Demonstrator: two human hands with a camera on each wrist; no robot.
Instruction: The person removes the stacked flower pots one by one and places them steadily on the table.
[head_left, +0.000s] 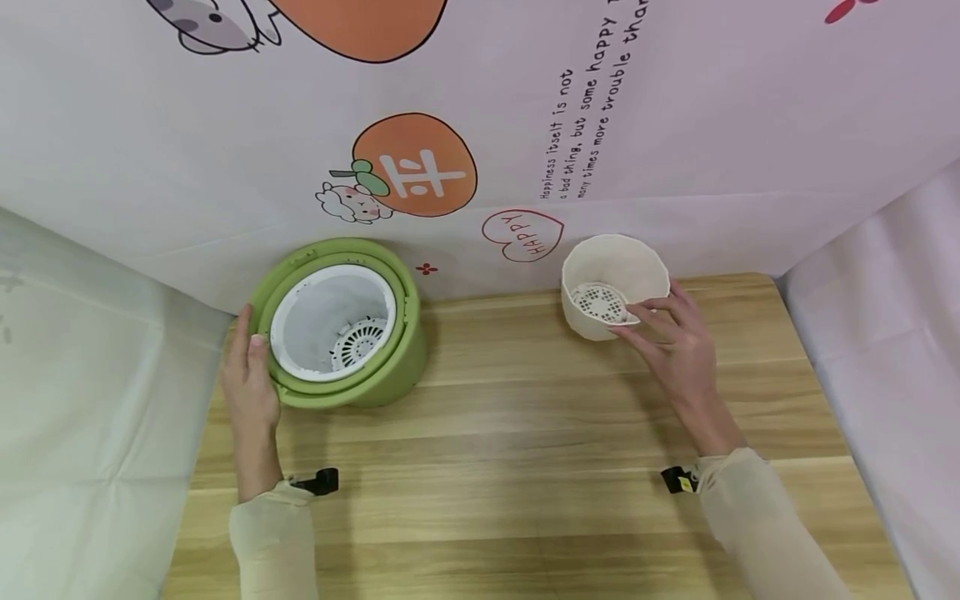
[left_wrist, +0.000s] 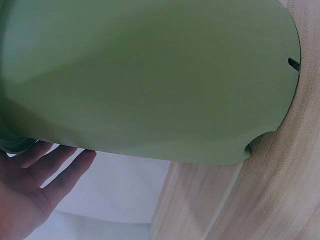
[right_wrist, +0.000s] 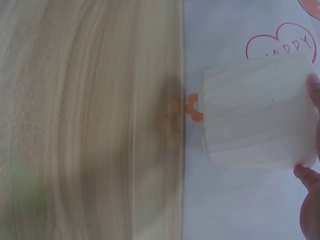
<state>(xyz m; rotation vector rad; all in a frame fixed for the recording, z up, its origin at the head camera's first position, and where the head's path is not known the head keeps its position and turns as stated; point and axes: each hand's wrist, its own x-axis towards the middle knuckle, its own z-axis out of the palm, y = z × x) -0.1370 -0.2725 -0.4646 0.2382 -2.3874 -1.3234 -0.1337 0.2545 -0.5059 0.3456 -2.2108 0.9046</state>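
Note:
Two green flower pots, one nested in the other [head_left: 405, 367], stand at the back left of the table. Inside them sits a white pot [head_left: 300, 333] with a slotted bottom. My left hand [head_left: 251, 387] rests on the left side of the outer green pot, thumb at the rim. In the left wrist view, its straight fingers [left_wrist: 65, 175] lie along the green wall [left_wrist: 150, 85]. At the back right, my right hand [head_left: 678, 350] pinches the rim of a cream flower pot [head_left: 592, 325]. A round perforated insert [head_left: 600, 302] lies in its bottom.
The wooden table [head_left: 480, 467] runs back to a white cloth wall [head_left: 480, 92] printed with cartoons and lettering. White cloth also hangs along the left side [head_left: 82, 417] and right side [head_left: 885, 317]. A small black camera [head_left: 322, 482] is strapped at the left wrist, another [head_left: 678, 480] at the right.

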